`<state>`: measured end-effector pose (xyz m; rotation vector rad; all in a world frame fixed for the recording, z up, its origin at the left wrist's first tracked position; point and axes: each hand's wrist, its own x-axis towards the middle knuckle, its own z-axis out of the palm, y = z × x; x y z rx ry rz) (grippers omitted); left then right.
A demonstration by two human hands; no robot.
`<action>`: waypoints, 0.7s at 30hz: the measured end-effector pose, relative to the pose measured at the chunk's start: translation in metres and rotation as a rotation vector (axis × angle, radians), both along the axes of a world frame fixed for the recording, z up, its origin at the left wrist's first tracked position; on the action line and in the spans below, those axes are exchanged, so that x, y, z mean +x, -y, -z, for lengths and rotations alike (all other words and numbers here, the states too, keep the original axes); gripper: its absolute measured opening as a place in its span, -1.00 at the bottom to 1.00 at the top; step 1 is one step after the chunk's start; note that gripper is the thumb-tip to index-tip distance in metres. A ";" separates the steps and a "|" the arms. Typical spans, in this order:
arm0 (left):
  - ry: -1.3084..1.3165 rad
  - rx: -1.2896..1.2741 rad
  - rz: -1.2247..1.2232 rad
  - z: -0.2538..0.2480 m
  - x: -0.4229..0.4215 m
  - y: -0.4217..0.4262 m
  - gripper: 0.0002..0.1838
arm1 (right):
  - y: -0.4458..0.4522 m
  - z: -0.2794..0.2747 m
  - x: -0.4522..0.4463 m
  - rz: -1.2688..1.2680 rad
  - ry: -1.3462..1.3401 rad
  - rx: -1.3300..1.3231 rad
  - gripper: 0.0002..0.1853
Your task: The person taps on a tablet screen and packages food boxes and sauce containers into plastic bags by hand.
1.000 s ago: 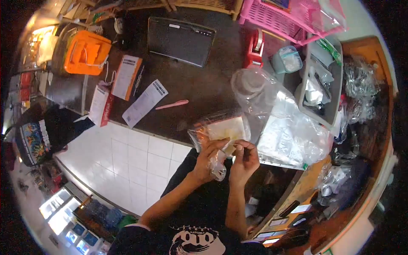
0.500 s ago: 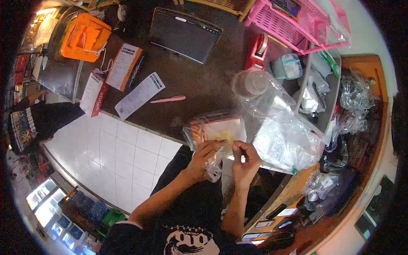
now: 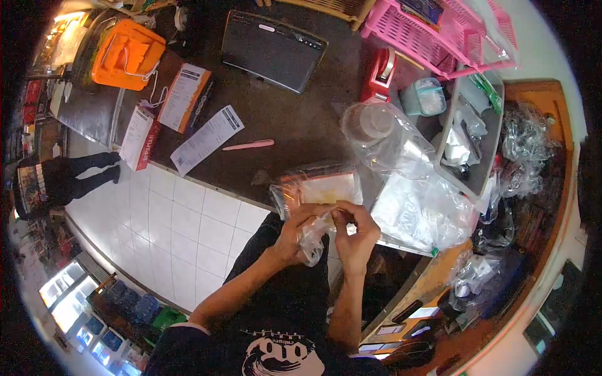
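At the near edge of the dark table lies a clear plastic package with white and orange contents. My left hand is closed on crumpled clear plastic, which hangs below its fingers. My right hand pinches at the same spot, its thumb and forefinger pressed together beside the left fingertips. What lies between the right fingertips is too small to tell. Right of the hands is a stack of clear plastic bags.
A pink pen, receipt, boxes and black laptop-like device lie on the table. Behind at right are a red tape dispenser, pink basket and grey bin. A person stands far left.
My right fingers were apart from the left ones half a second ago; now they meet them in a pinch. The other person has shifted at the far left. The view has tilted since the earliest frame.
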<state>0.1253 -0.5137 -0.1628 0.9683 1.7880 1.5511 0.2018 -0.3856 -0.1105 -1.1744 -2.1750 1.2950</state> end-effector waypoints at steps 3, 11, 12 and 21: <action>0.169 0.009 0.025 0.012 -0.001 0.000 -0.47 | -0.009 0.012 0.005 -0.022 -0.043 -0.028 -0.81; 0.158 -0.095 0.038 0.003 -0.015 -0.003 -0.46 | -0.040 0.032 -0.008 -0.017 -0.123 -0.009 -0.85; 0.031 -0.062 0.077 -0.001 -0.016 -0.005 -0.44 | -0.037 0.029 -0.008 -0.024 -0.126 -0.010 -0.85; -0.131 0.033 0.089 -0.003 -0.021 -0.002 -0.42 | -0.038 0.059 -0.032 0.141 -0.333 -0.214 -0.84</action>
